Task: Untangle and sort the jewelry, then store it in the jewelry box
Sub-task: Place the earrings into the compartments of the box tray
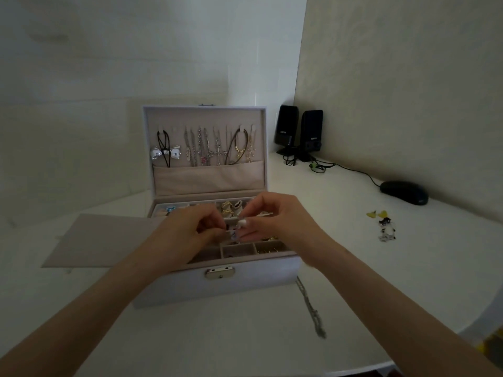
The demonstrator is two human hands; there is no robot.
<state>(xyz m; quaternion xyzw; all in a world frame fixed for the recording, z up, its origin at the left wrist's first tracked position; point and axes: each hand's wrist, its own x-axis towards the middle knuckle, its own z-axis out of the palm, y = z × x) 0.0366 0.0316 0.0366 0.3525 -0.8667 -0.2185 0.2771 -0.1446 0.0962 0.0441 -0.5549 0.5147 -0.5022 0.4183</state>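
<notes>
The pale jewelry box (217,287) stands open in the middle of the white table, its lid upright with several necklaces (206,148) hanging inside. Rings and earrings fill the tray compartments (236,250). Above the tray my left hand (190,229) and my right hand (275,219) meet, both pinching one small piece of jewelry (234,235) between fingertips; it is too small to identify. A silver chain (310,308) lies on the table right of the box. A little pile of dark and yellow trinkets (385,225) sits farther right.
A flat beige tray cover (100,240) lies left of the box. Two black speakers (299,131) stand in the back corner with cables, and a black mouse (404,192) rests by the right wall. The table's rounded edge runs at lower right.
</notes>
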